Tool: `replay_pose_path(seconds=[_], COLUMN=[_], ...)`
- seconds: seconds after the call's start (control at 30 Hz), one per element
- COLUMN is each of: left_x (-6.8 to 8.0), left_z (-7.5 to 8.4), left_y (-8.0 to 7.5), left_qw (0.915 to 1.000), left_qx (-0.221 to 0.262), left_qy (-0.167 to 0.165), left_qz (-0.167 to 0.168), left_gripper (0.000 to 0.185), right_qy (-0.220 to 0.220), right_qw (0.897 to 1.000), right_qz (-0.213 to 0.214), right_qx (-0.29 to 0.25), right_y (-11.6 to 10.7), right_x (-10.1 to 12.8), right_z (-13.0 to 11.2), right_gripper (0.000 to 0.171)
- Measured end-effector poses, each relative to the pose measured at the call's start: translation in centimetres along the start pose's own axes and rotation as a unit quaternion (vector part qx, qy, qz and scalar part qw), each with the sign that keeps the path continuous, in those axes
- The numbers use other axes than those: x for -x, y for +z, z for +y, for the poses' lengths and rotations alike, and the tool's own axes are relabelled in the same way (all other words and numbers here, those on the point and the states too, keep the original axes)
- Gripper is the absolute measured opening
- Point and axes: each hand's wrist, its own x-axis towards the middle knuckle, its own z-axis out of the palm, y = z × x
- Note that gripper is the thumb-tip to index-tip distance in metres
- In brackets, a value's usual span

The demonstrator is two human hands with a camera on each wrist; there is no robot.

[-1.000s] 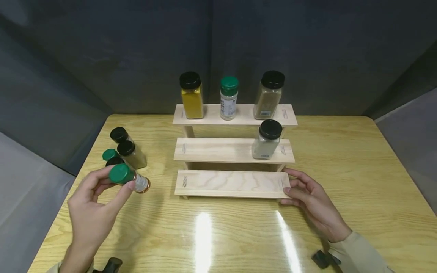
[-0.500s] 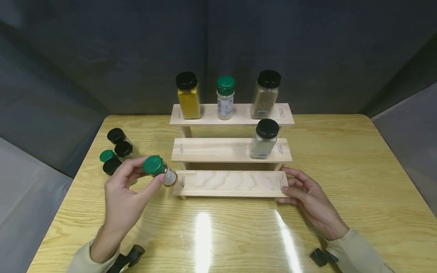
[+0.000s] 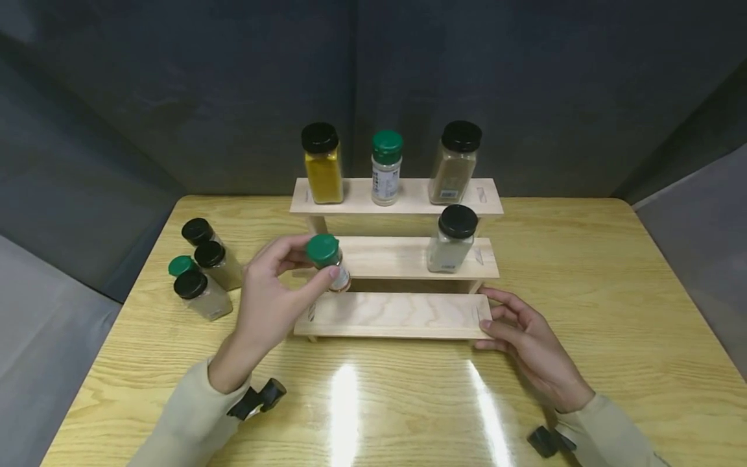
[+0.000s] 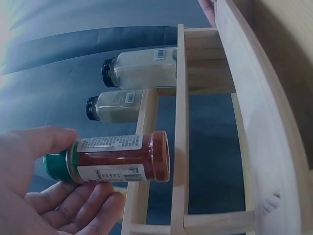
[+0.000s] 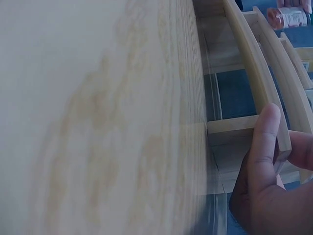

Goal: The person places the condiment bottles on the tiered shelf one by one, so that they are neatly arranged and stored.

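My left hand (image 3: 270,308) pinches a small spice jar (image 4: 117,157) with a green cap, two white labels and red powder inside. The jar is tilted in the head view, in front of the left part of the middle step of a three-step wooden rack (image 3: 403,314). In the left wrist view its base appears apart from the boards. My right hand (image 3: 531,344) grips the right end of the lowest step, its thumb (image 5: 266,132) on the board and fingers around the edge. A black-capped jar of pale powder (image 3: 450,250) stands at the right of the middle step.
On the top step stand a yellow-powder jar (image 3: 323,172), a green-capped jar (image 3: 386,178) and a brownish jar (image 3: 454,172). Several more jars, including a black-capped one (image 3: 204,298), cluster on the table (image 3: 420,402) at the left. Dark cloth (image 3: 233,97) rises behind.
My left hand has carried the green-capped spice jar rightward and slightly away from me, from beside the jar cluster to the rack's middle step. My right hand keeps its grip on the lowest step.
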Motion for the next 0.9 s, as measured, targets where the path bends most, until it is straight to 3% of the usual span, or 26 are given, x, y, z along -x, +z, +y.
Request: replay_pose_path(seconds=[0.43, 0.9], left_x=[-2.9, -4.7], left_z=[0.1, 0.2], left_y=[2.3, 5.1], left_qw=[0.9994, 0.9986], left_qx=[0.008, 0.01], left_qy=[-0.013, -0.005], left_qz=[-0.032, -0.051], left_gripper=[0.041, 0.038], right_qy=[0.001, -0.014], right_qw=[1.0, 1.0], right_qz=[0.0, -0.008], right_qx=[-0.003, -0.01], right_y=[0.0, -0.1], right_x=[0.0, 0.0], right_z=[0.0, 0.1], right_gripper=[0.059, 0.054])
